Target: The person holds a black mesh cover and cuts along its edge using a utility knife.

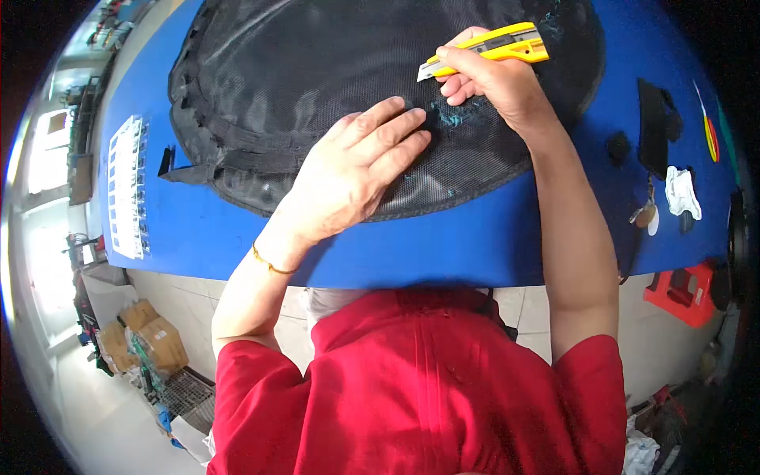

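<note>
One right hand (497, 77) pinching one yellow cutter (507, 41), one left hand (352, 168) flat, fingers slightly parted, on one round black mesh piece (285, 87), far centre, one smooth blue table (443, 249) beneath

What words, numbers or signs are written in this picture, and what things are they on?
None that I can read.
Yellow knife in the right hand: any marks are too small to read.
Black mesh under the left hand: no writing shows.
Red shirt: no writing shows.
Cardboard boxes: too blurred to tell if anything is printed.
</note>
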Demonstrator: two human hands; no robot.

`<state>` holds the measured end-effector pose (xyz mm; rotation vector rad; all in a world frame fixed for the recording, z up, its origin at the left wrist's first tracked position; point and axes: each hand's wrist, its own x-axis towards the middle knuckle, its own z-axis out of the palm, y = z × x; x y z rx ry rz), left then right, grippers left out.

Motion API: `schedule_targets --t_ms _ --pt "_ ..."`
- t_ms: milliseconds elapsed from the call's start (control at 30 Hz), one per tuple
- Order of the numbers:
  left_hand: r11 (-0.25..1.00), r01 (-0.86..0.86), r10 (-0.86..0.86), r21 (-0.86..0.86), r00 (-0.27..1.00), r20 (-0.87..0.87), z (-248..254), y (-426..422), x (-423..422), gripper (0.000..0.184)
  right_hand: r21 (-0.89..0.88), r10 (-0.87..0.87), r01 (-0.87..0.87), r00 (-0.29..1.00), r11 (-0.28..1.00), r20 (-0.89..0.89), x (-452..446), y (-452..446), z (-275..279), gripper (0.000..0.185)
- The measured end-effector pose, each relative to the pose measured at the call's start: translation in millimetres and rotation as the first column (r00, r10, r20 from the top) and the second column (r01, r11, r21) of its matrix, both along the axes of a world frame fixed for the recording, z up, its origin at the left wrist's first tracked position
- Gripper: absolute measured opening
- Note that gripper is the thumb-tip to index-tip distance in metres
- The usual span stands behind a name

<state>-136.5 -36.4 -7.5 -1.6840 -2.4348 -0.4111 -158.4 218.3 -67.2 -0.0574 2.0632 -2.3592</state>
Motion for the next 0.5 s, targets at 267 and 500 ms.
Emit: schedule_targets --t_ms 267,500 --pt "0.998 -0.001 -0.002 0.058 0.998 0.057 -27 -26 -17 0.035 0.18 -0.007 0.005 1.0 0.984 0.01 7 0 12 0.024" --pt "0.998 -0.014 0.004 0.062 0.988 0.153 -25 -20 -20 0.03 0.193 -0.023 0.021 1.0 0.981 0.009 7 -2 15 0.025"
